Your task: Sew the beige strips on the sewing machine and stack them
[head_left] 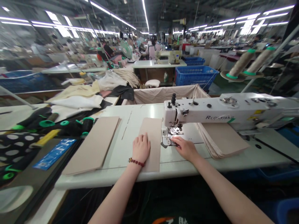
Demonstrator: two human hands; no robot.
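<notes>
My left hand (141, 147), with a beaded bracelet at its wrist, lies palm down on a beige panel (153, 155) on the sewing table. Its fingers are stretched out, pressing on the panel's left side. Beside the panel's right edge, my right hand (185, 148) reaches in under the head of the white sewing machine (193, 110). The fingers of that hand are drawn together at the presser foot (176, 131); anything small between the fingertips is too hidden to make out. The panel's right edge runs close to the needle plate (167, 141).
A stack of beige panels (93, 144) lies at the left and another stack (224, 140) sits right, under the machine arm. Thread spools (87, 126) and a blue packet (54, 154) are at far left. Behind the table is a fabric-lined bin (163, 95).
</notes>
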